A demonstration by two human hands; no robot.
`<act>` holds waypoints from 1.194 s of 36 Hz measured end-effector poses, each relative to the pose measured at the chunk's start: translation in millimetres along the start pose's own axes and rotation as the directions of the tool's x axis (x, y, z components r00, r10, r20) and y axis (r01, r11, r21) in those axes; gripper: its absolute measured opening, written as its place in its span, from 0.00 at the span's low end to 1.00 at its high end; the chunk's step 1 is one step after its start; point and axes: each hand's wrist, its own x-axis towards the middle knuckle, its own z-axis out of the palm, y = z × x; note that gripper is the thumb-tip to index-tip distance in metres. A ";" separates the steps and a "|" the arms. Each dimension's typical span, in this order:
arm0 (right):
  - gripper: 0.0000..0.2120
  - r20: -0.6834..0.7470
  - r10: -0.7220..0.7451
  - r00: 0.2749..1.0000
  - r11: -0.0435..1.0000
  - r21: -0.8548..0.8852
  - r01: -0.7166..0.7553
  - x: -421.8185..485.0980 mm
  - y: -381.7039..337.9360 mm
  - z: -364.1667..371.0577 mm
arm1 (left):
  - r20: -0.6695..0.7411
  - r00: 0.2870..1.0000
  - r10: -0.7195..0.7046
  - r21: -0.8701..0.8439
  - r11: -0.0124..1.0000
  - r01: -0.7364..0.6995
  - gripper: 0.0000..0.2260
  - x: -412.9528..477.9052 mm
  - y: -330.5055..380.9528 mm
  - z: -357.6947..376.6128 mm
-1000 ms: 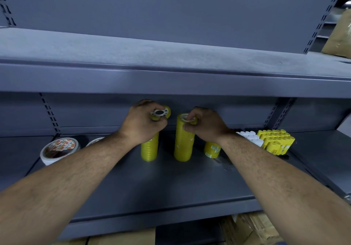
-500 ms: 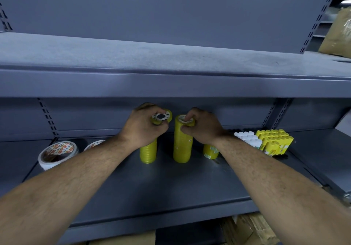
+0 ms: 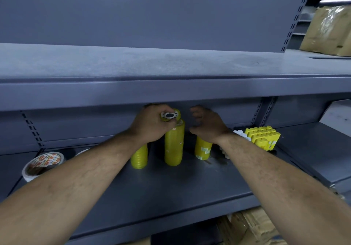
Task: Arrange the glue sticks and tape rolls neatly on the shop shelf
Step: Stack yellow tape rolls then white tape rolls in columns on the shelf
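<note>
Partly done, with three tape stacks upright, glue sticks grouped, left hand pinching one loose roll, right hand seemingly empty, fingers loosely curled.

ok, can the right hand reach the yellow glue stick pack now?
Probably yes: the right hand holds nothing, and the yellow glue stick pack sits just right of it, nothing covering it.

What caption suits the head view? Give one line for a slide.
Left hand holds a yellow tape roll above the stacked rolls on the grey shelf; right hand hovers empty.
</note>
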 end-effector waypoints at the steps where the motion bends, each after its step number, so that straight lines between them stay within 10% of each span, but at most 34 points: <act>1: 0.30 -0.023 0.007 1.000 1.000 -0.018 -0.007 -1.6 2.3 -3.5 | 0.018 1.000 -0.005 0.015 1.000 0.004 0.08 3.4 1.2 4.0; 43: 0.17 -0.004 0.001 1.000 0.998 0.067 0.000 -3.6 11.0 3.7 | 0.174 0.983 -0.051 0.096 0.995 0.034 0.12 10.8 -0.3 20.4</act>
